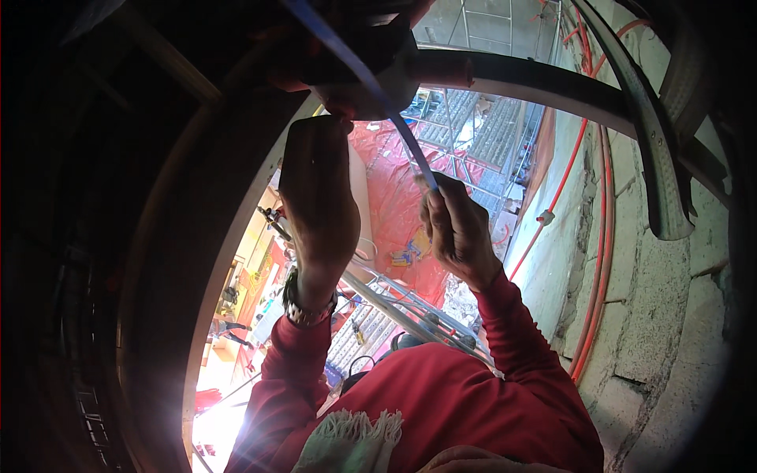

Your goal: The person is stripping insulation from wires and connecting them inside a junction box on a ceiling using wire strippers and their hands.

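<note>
My right hand [461, 229] is closed around the lower end of a long, thin bluish strip [363, 75], which could be a cable or a flat tape. From that hand the strip rises up and left, passing in front of a dark box-like fitting [367, 87] overhead. My left hand [319, 189] is raised to the underside of this fitting, fingers pressed together at its lower edge. Shadow hides what those fingertips hold, if anything. A reddish pipe stub [449, 72] comes out of the fitting's right side.
A block wall [658, 315] with orange-red conduits [603, 260] runs down the right. A curved grey metal channel [662, 173] hangs there. Far below are scaffold platforms [505, 118], red sheeting [386, 181] and metal rails [394, 307]. Dark beams fill the left.
</note>
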Demonstrator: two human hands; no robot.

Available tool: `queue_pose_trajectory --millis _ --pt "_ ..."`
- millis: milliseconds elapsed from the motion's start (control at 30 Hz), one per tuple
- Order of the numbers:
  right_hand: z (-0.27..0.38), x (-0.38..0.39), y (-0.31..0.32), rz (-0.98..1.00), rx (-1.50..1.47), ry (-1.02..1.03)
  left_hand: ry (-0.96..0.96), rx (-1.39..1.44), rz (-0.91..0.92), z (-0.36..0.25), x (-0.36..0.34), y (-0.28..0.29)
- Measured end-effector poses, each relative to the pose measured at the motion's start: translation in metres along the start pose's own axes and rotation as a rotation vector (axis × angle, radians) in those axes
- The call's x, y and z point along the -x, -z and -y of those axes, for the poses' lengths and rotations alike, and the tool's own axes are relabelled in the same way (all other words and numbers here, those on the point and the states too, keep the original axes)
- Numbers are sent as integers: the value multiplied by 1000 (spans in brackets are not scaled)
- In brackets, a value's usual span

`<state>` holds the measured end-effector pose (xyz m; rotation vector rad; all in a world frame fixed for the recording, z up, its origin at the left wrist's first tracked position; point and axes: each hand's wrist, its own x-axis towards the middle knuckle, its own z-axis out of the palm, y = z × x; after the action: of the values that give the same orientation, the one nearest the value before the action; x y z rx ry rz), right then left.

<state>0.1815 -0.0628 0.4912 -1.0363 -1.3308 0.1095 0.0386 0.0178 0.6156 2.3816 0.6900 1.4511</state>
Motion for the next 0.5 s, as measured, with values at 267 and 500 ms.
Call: queue_pose_trajectory --millis 267,500 --pt "24 -53 -20 -92 362 244 -32 96 -1 21 -1 0" --pt "13 -55 -21 -166 418 341 -168 -88 82 29 -1 5"
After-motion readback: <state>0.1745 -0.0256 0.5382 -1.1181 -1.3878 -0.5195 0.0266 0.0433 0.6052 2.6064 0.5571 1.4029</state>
